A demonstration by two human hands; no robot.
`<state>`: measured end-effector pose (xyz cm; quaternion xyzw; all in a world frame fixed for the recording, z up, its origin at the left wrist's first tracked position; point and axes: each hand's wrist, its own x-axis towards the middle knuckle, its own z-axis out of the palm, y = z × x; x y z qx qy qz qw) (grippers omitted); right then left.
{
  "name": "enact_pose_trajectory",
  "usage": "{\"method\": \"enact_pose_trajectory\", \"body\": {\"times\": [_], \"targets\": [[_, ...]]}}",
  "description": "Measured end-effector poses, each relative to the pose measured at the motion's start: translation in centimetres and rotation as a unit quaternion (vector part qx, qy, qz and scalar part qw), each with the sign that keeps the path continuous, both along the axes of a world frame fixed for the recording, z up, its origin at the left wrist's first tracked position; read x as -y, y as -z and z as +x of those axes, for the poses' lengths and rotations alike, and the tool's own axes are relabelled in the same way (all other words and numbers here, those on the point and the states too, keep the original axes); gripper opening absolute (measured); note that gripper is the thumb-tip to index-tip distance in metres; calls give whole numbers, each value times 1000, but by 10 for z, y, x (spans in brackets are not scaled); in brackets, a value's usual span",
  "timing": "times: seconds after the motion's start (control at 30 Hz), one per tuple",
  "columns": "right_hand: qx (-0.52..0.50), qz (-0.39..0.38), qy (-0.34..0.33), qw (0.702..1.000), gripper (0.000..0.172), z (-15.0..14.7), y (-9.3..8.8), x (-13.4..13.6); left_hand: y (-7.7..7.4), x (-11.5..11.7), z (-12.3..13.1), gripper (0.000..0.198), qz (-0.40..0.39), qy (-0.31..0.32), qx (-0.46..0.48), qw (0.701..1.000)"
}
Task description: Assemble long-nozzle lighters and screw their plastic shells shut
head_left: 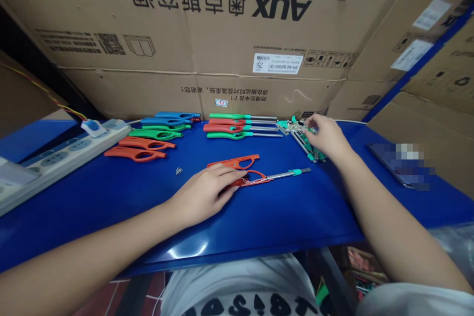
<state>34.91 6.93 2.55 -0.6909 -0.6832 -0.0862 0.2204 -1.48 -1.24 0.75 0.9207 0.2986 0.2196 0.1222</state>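
Note:
My left hand (203, 193) lies flat on the blue table (111, 197), fingers stretched out and resting on the handle of an orange lighter with a metal tube (276, 176). A loose orange handle shell (237, 161) lies just beyond the fingers. My right hand (326, 136) reaches to the far right, its fingers curled on a heap of metal tubes with green ends (301, 133).
Several orange, green and blue handle shells (148, 140) lie at the back left. Assembled lighters (240, 126) lie in a row at the back middle. A white power strip (62, 153) sits at left, a phone (402, 165) at right. Big cardboard boxes (222, 34) wall the back.

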Motion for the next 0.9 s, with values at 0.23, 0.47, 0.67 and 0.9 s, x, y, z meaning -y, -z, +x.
{"method": "enact_pose_trajectory", "body": {"times": [0.23,0.47,0.67,0.9], "targets": [[48,-135,121,982,24,-1,-3,2,4,-3,-1,34,1,15,2,1000],[41,-138,126,982,34,0,0,0,2,-2,-2,30,-1,26,-1,1000],[43,-140,130,981,28,0,6,-3,2,-3,-2,31,0,28,-3,1000],[49,-125,128,983,20,-2,12,-5,4,-4,-3,32,-8,31,-7,999]]}}
